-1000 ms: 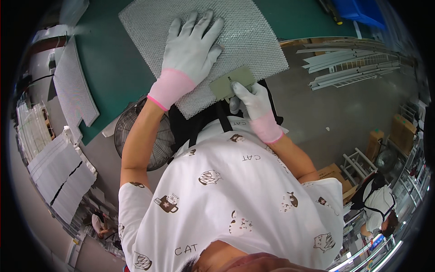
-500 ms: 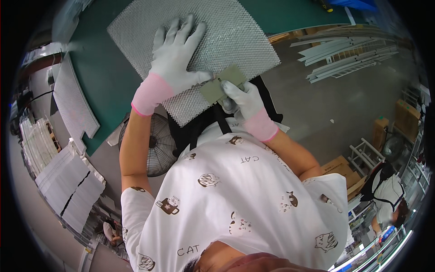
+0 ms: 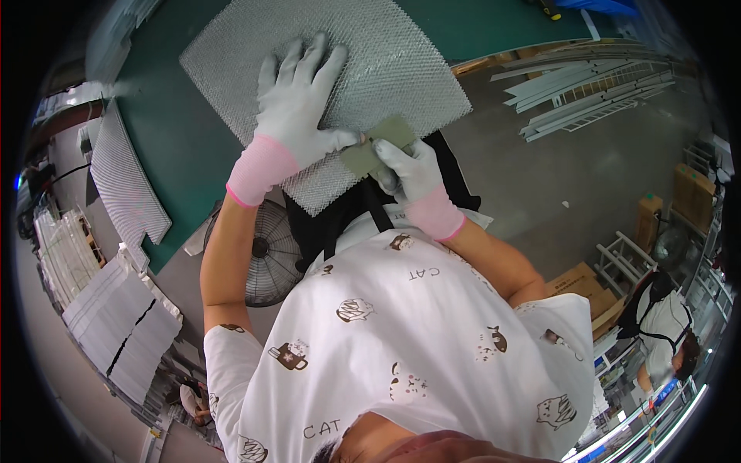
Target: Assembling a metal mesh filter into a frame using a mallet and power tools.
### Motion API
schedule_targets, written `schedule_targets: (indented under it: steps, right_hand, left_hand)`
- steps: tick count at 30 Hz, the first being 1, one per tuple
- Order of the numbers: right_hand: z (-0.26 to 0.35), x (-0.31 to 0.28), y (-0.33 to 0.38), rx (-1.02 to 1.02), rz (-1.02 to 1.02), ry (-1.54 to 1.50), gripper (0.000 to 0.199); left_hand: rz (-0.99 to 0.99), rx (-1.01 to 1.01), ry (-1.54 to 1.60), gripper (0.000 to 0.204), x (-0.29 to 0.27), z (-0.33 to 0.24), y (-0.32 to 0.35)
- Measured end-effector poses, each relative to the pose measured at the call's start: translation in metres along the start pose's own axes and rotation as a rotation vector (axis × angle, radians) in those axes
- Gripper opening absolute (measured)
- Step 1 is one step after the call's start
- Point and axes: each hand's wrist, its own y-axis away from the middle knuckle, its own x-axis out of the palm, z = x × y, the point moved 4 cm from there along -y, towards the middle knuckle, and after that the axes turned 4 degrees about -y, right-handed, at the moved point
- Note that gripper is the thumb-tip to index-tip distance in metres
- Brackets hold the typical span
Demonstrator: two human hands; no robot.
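Note:
A silver metal mesh sheet [image 3: 394, 65] with fine diamond openings lies on the green tabletop, one corner reaching out toward my body. My left hand [image 3: 297, 104], in a white glove with a pink cuff, rests flat on the sheet with its fingers spread. Its thumb points right, close to an olive-green flat pad [image 3: 356, 158]; whether they touch I cannot tell. My right hand [image 3: 409, 166], gloved the same way, pinches this pad between thumb and fingers at the sheet's near right edge. The fingers under the pad are partly hidden.
The green table [image 3: 181, 147] carries another mesh piece [image 3: 127, 174] with a notched end at left. A floor fan [image 3: 262, 258] stands below the table edge by my left arm. White strips [image 3: 587, 92] are stacked at right. Another person [image 3: 660, 332] is at lower right.
My right hand and the olive-green pad have shifted slightly left. The mesh sheet sits marginally further left in view. My left hand stays spread on it.

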Motion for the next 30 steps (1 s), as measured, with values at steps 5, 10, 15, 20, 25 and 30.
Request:
schedule_targets:
  steps: [5, 10, 15, 20, 25, 30]
  right_hand:
    - [-0.006, 0.001, 0.0, -0.029, -0.047, -0.062, 0.024]
    - [-0.01, 0.002, -0.005, -0.027, -0.006, -0.212, 0.025]
    - [0.01, -0.006, 0.018, 0.055, 0.244, 0.09, 0.029]
    - [0.042, 0.051, -0.011, -0.268, 0.308, 0.275, 0.034]
    - [0.047, 0.066, -0.039, -0.085, 0.409, 0.007, 0.036]
    - [0.033, 0.021, -0.008, -0.021, 0.224, 0.206, 0.035]
  left_hand:
    - [0.014, -0.003, 0.025, 0.108, 0.001, -0.003, -0.001]
    - [0.017, -0.017, -0.017, 0.107, -0.001, -0.004, -0.001]
    - [0.061, 0.037, 0.014, 0.105, -0.003, 0.002, -0.006]
    - [0.122, 0.042, 0.091, 0.08, -0.023, 0.048, -0.029]
    - [0.015, 0.041, 0.111, 0.06, -0.017, 0.09, -0.037]
    - [-0.045, 0.022, 0.122, 0.058, -0.012, 0.023, -0.006]
